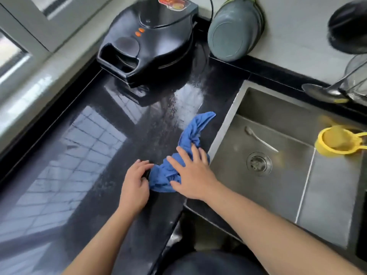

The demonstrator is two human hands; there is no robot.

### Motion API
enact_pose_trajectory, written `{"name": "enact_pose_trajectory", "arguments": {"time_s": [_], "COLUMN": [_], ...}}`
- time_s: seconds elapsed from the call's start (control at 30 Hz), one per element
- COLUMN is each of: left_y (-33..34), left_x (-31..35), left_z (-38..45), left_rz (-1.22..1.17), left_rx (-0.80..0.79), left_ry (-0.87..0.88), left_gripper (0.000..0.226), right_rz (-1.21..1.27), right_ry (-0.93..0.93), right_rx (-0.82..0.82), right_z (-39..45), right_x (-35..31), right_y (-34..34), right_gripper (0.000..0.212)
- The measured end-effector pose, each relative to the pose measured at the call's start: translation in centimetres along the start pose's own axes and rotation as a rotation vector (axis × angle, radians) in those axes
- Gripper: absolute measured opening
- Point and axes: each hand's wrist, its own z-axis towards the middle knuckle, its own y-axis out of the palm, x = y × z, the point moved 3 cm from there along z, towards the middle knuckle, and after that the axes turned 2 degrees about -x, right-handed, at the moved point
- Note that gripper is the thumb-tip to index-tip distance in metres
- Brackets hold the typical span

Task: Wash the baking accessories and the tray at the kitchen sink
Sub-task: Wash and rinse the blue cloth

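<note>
A: Obs. 1, hands. The right hand point(191, 175) lies flat on a crumpled blue cloth point(185, 155), fingers straight and spread, pressing it onto the black countertop point(95, 155). The left hand point(135, 183) sits at the cloth's near-left end, fingers curled against that edge; I cannot tell whether they actually pinch the fabric.

B: Position of the cloth?

A: On the counter just left of the steel sink point(228, 124), one twisted tail pointing away from the person.

B: Task items?

A: A yellow strainer point(335, 141) rests on the raised surface at the sink's right side. A pale spoon point(260, 138) lies on the basin floor above the drain point(259, 163).

B: Surroundings?

A: A closed black electric griddle point(151, 36) stands at the back of the counter; a grey basin point(234, 30) leans on the wall beside it.
</note>
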Motion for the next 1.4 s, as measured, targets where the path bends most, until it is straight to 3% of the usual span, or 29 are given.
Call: {"name": "enact_pose_trajectory", "arguments": {"time_s": [0.13,0.27,0.5,0.7,0.77,0.9,0.97,1.07,1.17,1.23,1.3,1.37,1.4], "left_y": [1.4,4.9,13.9,17.1,17.4,16.9,16.8,16.3,15.8,16.1,17.1,19.0,20.4], "left_x": [-1.2,2.4,13.3,19.7,20.6,22.9,24.2,26.2,27.8,27.7,26.8,24.5,23.1], "left_z": [-8.0,-11.4,-14.3,-15.6,-14.9,-13.0,-11.7,-8.2,-4.0,-0.1,3.1,5.6,6.8], "left_rz": [0.098,0.155,0.066,0.024,0.008,-0.120,-0.179,-0.395,-0.635,-0.787,-0.902,-0.797,-0.673], "left_rx": [-0.039,-0.053,-0.099,-0.217,-0.263,-0.400,-0.535,-0.775,-0.913,-0.943,-0.906,-0.733,-0.640], "left_ry": [-0.076,-0.047,0.084,0.189,0.184,0.225,0.262,0.214,0.131,0.012,-0.197,-0.358,-0.385], "left_gripper": [0.064,0.064,0.059,0.046,0.042,0.040,0.040,0.069,0.088,0.075,0.046,0.026,0.022], "right_rz": [-0.106,-0.162,-0.045,0.069,0.123,0.500,0.739,1.093,1.500,1.786,1.984,2.105,2.034], "right_ry": [-0.123,-0.137,0.040,0.179,0.244,0.550,0.572,0.552,0.545,0.521,0.398,0.376,0.447], "right_rx": [-0.007,0.068,0.090,0.410,0.410,0.458,0.435,0.451,0.562,0.547,0.370,0.127,0.083], "right_z": [-4.5,-11.2,-28.0,-38.5,-38.3,-36.0,-34.0,-28.9,-22.8,-18.0,-14.3,-11.3,-9.5], "right_x": [-3.2,1.4,13.2,21.3,23.1,26.5,26.4,24.4,21.8,20.9,20.4,21.8,23.6], "right_y": [3.4,6.0,9.8,10.4,9.3,3.9,0.3,-4.5,-7.2,-6.9,-4.9,-1.9,0.0], "right_gripper": [0.075,0.079,0.058,0.032,0.040,0.054,0.059,0.067,0.052,0.037,0.031,0.035,0.035]}}
